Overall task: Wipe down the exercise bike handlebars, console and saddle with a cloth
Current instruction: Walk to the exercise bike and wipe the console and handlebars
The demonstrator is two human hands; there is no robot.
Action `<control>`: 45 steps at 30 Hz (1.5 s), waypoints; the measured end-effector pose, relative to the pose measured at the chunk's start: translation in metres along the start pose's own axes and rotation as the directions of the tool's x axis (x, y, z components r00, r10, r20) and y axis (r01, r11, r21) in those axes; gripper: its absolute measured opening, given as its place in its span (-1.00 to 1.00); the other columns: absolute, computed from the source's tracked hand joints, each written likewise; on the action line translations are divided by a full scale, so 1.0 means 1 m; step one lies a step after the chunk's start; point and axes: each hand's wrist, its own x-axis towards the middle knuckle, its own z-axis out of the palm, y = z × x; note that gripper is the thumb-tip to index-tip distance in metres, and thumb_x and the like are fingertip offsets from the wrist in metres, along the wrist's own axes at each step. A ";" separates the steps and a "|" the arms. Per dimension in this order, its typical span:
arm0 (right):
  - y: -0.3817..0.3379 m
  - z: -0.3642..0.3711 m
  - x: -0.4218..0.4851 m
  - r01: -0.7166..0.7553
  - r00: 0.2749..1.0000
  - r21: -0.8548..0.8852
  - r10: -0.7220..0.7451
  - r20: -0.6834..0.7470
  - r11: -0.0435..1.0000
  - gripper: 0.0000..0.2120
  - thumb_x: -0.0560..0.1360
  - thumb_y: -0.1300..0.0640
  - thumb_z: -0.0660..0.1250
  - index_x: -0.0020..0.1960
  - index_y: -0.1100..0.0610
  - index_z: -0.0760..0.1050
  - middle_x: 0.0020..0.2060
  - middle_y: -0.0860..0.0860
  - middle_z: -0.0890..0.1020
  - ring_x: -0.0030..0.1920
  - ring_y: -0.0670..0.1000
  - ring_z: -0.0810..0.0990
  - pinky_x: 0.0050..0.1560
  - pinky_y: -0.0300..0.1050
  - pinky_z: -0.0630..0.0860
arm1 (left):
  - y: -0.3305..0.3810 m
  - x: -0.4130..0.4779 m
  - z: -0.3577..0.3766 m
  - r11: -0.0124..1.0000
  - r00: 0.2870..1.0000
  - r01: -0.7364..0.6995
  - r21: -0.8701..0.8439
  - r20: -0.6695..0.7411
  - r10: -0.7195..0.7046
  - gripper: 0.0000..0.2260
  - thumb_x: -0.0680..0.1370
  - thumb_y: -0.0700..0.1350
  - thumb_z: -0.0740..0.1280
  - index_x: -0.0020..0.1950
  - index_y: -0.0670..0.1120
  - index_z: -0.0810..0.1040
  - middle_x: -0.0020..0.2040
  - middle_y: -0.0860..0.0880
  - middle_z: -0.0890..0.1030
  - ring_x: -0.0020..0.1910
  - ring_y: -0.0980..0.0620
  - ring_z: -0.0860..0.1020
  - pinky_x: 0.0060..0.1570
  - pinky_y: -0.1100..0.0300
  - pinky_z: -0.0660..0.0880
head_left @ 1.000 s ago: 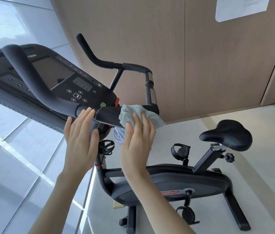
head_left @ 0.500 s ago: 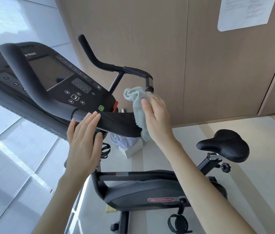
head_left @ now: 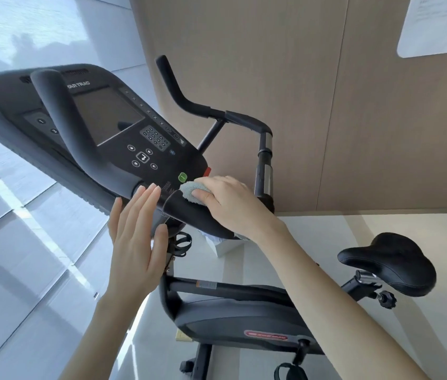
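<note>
Lowered onto the near handlebar, the right hand grips the cloth beside the console; the left hand waits flat and open. A stray wipe could press the green button.

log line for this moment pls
step: handlebar wipe, by console | right hand: grips cloth, presses it on handlebar | left hand: open, flat beside handlebar | saddle: no hand on it

The near handlebar crosses in front of the console. Between the far handlebar and the saddle there is open air.
</note>
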 end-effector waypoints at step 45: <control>0.031 -0.009 0.034 0.651 0.619 0.352 -0.738 0.267 0.673 -0.60 0.58 0.04 0.24 0.39 0.11 0.37 0.42 0.06 0.33 0.45 0.06 0.21 0.42 0.06 0.22 | 0.115 -0.044 -0.011 0.824 0.944 0.329 0.462 -0.157 -0.290 -0.68 0.59 -0.16 0.07 0.18 -0.24 0.53 0.11 -0.08 0.59 0.19 -0.06 0.49 0.42 -0.04 0.15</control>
